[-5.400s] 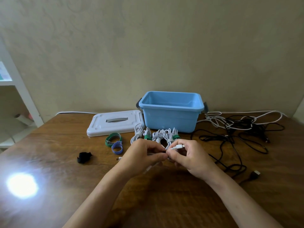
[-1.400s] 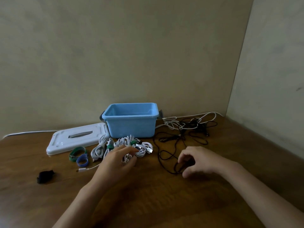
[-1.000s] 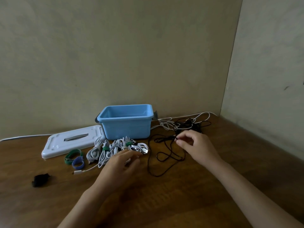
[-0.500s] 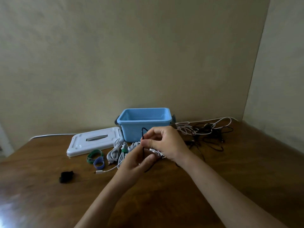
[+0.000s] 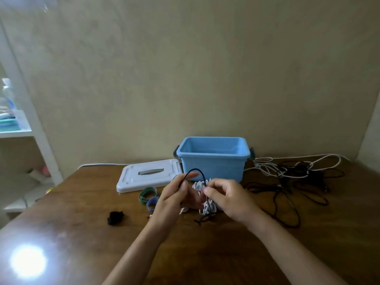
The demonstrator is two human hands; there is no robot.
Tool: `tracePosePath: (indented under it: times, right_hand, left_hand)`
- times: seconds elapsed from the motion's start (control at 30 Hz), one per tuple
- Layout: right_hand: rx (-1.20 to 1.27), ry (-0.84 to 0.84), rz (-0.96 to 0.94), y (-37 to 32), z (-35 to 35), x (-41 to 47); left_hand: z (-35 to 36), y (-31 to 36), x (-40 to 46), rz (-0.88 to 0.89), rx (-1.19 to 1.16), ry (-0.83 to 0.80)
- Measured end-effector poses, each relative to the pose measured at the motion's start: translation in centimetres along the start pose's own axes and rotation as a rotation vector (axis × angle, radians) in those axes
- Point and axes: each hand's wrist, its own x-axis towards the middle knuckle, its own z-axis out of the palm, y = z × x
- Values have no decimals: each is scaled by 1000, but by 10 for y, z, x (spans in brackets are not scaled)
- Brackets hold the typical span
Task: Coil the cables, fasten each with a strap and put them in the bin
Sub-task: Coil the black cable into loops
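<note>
Head view: we see both hands raised close together over the desk centre, w/ a thin black cable (image 5: 193,171) arching between them. Left hand (image 5: 172,198) pinches one leg of the arch; right hand (image 5: 228,199) has fingers curled round the other leg, which drops to a small tangle on the wood. Behind the hands lie white coiled cables (image 5: 207,206), mostly hidden, so strap count can't be told. Blue plastic bin (image 5: 213,159), rectangular, smooth, open-topped, sits at 12 o'clock; its flat grey-white lid (image 5: 148,177) at 11. Green and blue strap loops (image 5: 149,197) lie just left of the hands; a black strap (image 5: 115,218) at 9. Loose black and white cables (image 5: 292,175) sprawl at 2 o'clock. Desk (image 5: 82,212) is glossy dark wood w/ a glare spot near-left. Plain beige walls; white shelf unit cut off at left edge, contents blurred.
</note>
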Motion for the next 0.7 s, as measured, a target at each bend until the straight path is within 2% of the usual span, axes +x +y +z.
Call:
tracePosePath:
  times: [0.17,0.37,0.5,0.6,0.7]
  right_hand:
    - [61,2,-79,-2,15,6]
    - [-15,-14,-130,3,33,8]
    - [16,-97,-133,6,35,6]
    - [18,-138,-93,7,35,3]
    - [125,-151,-55,10,36,2]
  left_hand:
    - [3,1,5,38,186,80]
    - [13,-1,-6,-65,39,78]
    - [17,-6,-2,23,136,105]
    - [15,-10,0,3,175,116]
    - [17,-11,0,2,182,120]
